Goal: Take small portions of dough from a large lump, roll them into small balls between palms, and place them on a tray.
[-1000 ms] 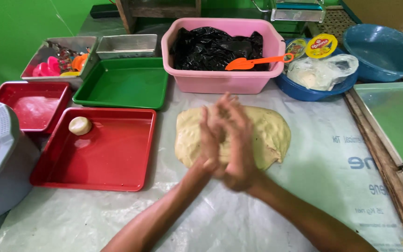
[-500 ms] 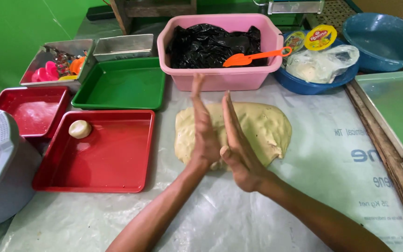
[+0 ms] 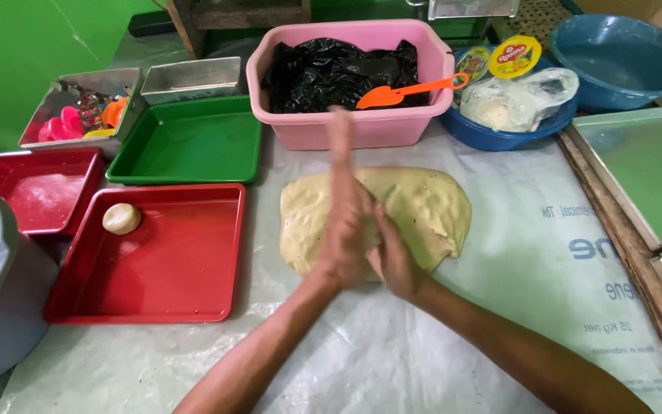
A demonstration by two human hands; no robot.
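The left hand (image 3: pixel 344 222) and the right hand (image 3: pixel 389 257) are pressed palm to palm over the near edge of the dough (image 3: pixel 423 211). The left hand is blurred, its fingers stretched toward 12 o'clock, while the right sits lower with its fingers tucked behind the left palm. Half a second ago both hands stood upright side by side with fingers level; now the left has slid forward past the right. Whether a small piece of dough lies between the palms cannot be told, since the palms hide it.

The dough itself lies flat on the plastic sheet (image 3: pixel 499 322) at the middle of the table, where it lay before, touching neither tray.

At 9 o'clock from the hands lies a large red tray (image 3: pixel 178 276) with one small dough ball (image 3: pixel 122 218) in its far left corner, unchanged. A smaller red tray (image 3: pixel 36 192) is farther left, and a green tray (image 3: pixel 189 142) is at 11 o'clock. At 12 o'clock stands a pink tub (image 3: pixel 362 126) lined with black plastic, with an orange scoop (image 3: pixel 396 93) across its rim. A blue bowl (image 3: pixel 499 134) holding a plastic bag is at 1 o'clock. Nothing lies between the hands and the red tray.
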